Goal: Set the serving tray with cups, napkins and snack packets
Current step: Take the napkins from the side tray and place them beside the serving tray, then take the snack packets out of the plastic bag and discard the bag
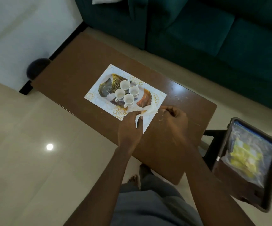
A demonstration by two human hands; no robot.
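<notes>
Left hand pinching a white napkin, right hand pinching its other corner, tray of four cups just beyond both hands, on the desk

dim indoor | glare spot on floor | edges blurred, warped

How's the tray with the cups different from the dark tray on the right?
The cup tray is white with gold patterns; the dark tray is plain. The cup tray holds four cups; the dark tray holds a clear snack bag. Both are rectangular.
</notes>
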